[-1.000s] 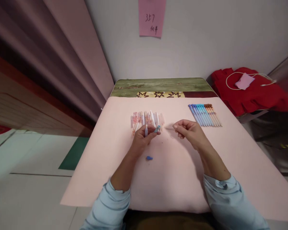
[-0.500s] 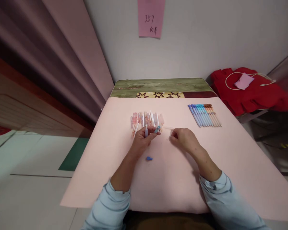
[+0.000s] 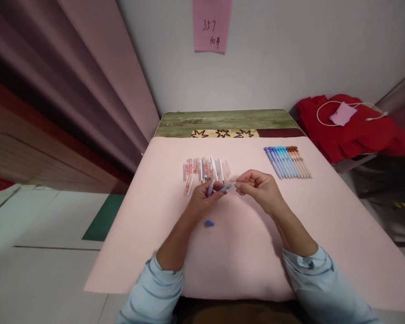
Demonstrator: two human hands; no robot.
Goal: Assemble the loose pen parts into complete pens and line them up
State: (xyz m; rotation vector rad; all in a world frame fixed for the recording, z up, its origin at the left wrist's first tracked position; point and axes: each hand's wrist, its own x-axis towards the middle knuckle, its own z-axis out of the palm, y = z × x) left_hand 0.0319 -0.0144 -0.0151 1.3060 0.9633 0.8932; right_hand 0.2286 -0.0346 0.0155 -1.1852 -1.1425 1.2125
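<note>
My left hand point(image 3: 205, 198) is closed around pen parts. A light-blue pen barrel point(image 3: 226, 187) points right from its fingers, and a pale lavender pen piece with a white end point(image 3: 210, 188) stands up between them. My right hand point(image 3: 254, 185) is pinched just off the tip of the blue barrel; whatever it holds is too small and pale to make out. Beyond my left hand lie several loose pen parts point(image 3: 189, 165), clear and pinkish barrels among white refills point(image 3: 213, 167). A small blue pen cap point(image 3: 209, 223) rests on the table nearer my body.
A neat row of whole pens point(image 3: 283, 163), blue through brown, lies at the right of the pink-covered table point(image 3: 243, 261). To the right, a red cloth point(image 3: 357, 139) carries a white cable and pink paper. A curtain point(image 3: 104, 67) hangs at the left.
My right hand has risen slightly off the table, closer to my left hand. The blue barrel has turned to point more to the right, and the lavender piece now leans.
</note>
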